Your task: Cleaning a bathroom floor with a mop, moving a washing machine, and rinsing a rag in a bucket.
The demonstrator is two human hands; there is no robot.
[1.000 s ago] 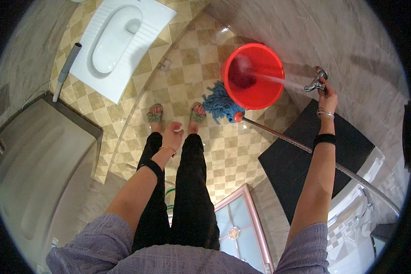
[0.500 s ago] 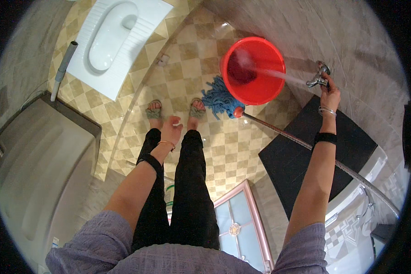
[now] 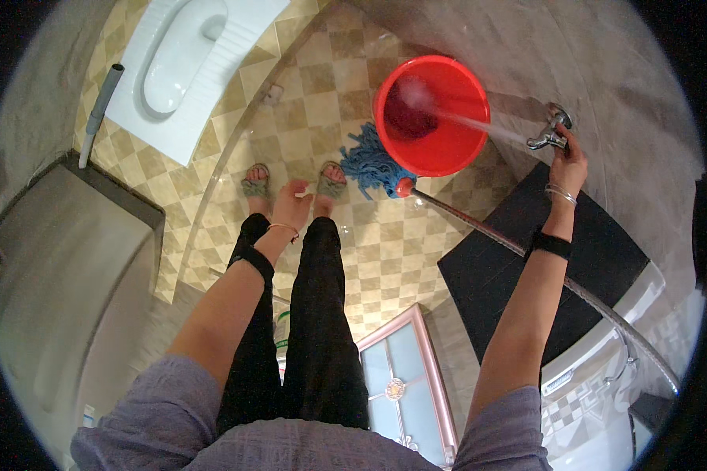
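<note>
At the right wall, my right hand (image 3: pixel 570 166) is closed on the handle of a chrome water tap (image 3: pixel 548 135). From the spout a stream of water shoots leftward into a red bucket (image 3: pixel 467 137) on the floor. Water sprays against the inside of the bucket. Over my legs hangs my left hand (image 3: pixel 292 206), holding nothing, its fingers loosely bent and apart. Beside the bucket lies the blue head of a mop (image 3: pixel 373 163). Its metal handle leans toward the lower right, passing beneath my right forearm.
A white squat toilet (image 3: pixel 188 67) is set in the checkered tile floor (image 3: pixel 298 125) at far left. Left stands a washing machine (image 3: pixel 71 251) with a grey hose (image 3: pixel 102 114). Below my right arm is a black-topped surface (image 3: pixel 597 259). A pink-framed door (image 3: pixel 424 369) is near my legs.
The whole view has shifted slightly. My right hand stays on the tap and water keeps running into the bucket. My left hand still hangs free.
</note>
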